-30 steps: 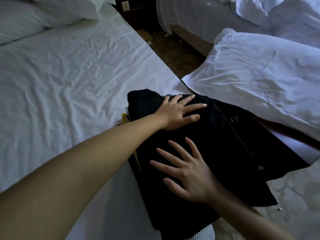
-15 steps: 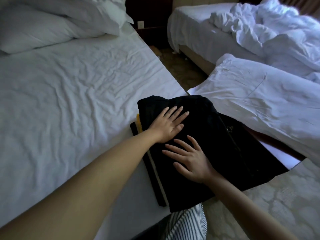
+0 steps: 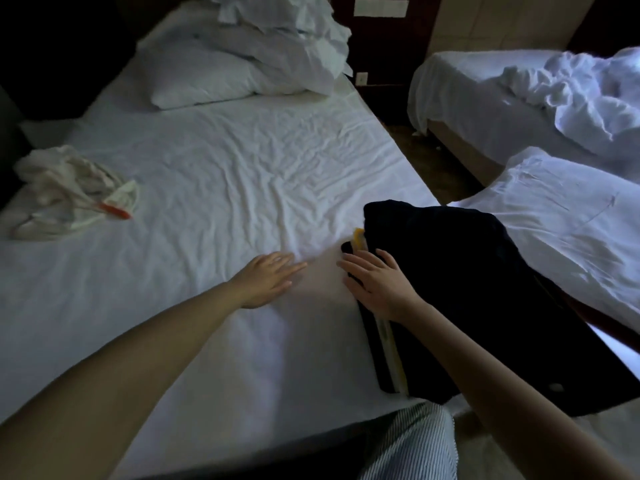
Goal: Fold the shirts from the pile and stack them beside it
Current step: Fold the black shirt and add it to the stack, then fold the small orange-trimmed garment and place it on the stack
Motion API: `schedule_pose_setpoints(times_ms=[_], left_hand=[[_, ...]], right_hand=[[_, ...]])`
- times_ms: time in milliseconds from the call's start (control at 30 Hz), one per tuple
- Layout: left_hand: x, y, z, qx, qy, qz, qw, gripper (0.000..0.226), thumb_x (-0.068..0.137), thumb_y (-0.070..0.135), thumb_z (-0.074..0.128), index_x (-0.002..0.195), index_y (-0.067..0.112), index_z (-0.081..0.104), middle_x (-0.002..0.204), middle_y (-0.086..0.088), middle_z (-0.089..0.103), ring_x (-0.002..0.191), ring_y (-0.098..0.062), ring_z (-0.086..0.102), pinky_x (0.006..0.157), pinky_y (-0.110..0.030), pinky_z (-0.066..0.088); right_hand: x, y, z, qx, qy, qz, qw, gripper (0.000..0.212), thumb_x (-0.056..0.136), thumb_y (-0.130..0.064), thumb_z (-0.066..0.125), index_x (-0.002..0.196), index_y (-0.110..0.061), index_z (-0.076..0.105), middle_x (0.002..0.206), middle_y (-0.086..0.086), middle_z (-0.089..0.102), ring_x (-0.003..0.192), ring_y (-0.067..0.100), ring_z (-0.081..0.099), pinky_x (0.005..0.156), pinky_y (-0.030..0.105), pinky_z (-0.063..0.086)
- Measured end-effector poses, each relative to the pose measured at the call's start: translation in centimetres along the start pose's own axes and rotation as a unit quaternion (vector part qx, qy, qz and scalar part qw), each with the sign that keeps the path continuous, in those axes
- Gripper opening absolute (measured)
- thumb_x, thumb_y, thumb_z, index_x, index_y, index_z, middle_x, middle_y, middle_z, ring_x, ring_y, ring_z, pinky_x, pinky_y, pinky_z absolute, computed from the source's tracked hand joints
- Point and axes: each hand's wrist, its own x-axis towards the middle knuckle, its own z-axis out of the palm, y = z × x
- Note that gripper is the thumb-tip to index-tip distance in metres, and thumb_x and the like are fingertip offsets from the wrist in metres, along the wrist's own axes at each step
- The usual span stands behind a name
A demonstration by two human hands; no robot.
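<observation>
Pillows (image 3: 221,74) top the bed (image 3: 225,174), crumpled clothes (image 3: 72,192) its left edge. Shirt stack (image 3: 450,271) runs along the right edge; left hand (image 3: 268,280) spread beside, right hand (image 3: 372,282) flat on it.

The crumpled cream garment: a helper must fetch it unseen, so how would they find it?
Start at the big bed with the wrinkled white sheet. Along its left edge, opposite the dark folded stack, lies the crumpled cream garment. It alone is loose and shows an orange-red strip.

Bare forearms without sleeves; striped trousers (image 3: 412,441) on the leg.
</observation>
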Motion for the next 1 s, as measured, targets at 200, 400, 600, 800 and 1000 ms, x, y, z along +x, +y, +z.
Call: schedule_pose_setpoints(times_ms=[200, 400, 600, 800, 1000], left_hand=[[-5.1, -5.8, 1.6, -0.085, 0.043, -0.105, 0.990, 0.057, 0.098, 0.051, 0.020, 0.151, 0.029, 0.017, 0.158, -0.003, 0.019, 0.144, -0.020, 0.019, 0.112, -0.031, 0.018], [-10.0, -11.9, 6.1, -0.188, 0.062, -0.223, 0.954, 0.054, 0.099, 0.036, 0.039, 0.150, 0.026, 0.023, 0.158, -0.003, 0.019, 0.145, -0.018, 0.018, 0.113, -0.030, 0.017], [-14.8, -16.3, 13.5, -0.223, 0.242, -0.406, 0.853, 0.056, 0.085, 0.035, 0.034, 0.123, 0.004, 0.062, 0.128, -0.017, 0.060, 0.117, -0.031, 0.058, 0.099, -0.034, 0.037], [-12.3, -23.7, 13.8, -0.154, 0.304, -0.493, 0.800, 0.056, 0.083, 0.034, 0.030, 0.123, 0.009, 0.061, 0.130, -0.013, 0.059, 0.119, -0.028, 0.056, 0.097, -0.036, 0.032], [-8.4, -31.9, 12.9, -0.155, 0.320, -0.610, 0.708, 0.060, 0.088, 0.032, 0.038, 0.143, 0.011, 0.035, 0.149, -0.013, 0.036, 0.126, -0.032, 0.042, 0.097, -0.039, 0.031]], right_hand=[[6.6, -7.1, 2.1, 0.000, -0.027, -0.084, 0.996, 0.046, 0.102, -0.039, 0.029, 0.146, -0.028, 0.031, 0.154, -0.006, 0.029, 0.143, 0.016, 0.020, 0.114, 0.032, 0.004], [13.7, -13.8, 5.9, 0.015, -0.068, -0.126, 0.990, 0.049, 0.101, -0.042, 0.023, 0.147, -0.026, 0.029, 0.155, -0.006, 0.026, 0.144, 0.015, 0.017, 0.115, 0.031, 0.001], [18.6, -19.1, 12.9, 0.052, -0.118, -0.100, 0.987, 0.051, 0.102, -0.036, 0.027, 0.150, -0.027, 0.016, 0.159, -0.005, 0.010, 0.146, 0.013, 0.004, 0.115, 0.030, -0.003], [23.5, -21.4, 17.7, 0.073, -0.054, -0.096, 0.991, 0.074, 0.083, -0.051, 0.000, 0.149, -0.027, 0.021, 0.157, -0.007, 0.014, 0.146, 0.014, 0.008, 0.113, 0.028, -0.007], [24.7, -21.1, 20.3, 0.057, 0.070, -0.112, 0.990, 0.052, 0.088, -0.034, 0.033, 0.136, -0.023, 0.050, 0.141, 0.001, 0.049, 0.133, 0.019, 0.039, 0.107, 0.035, 0.018]])
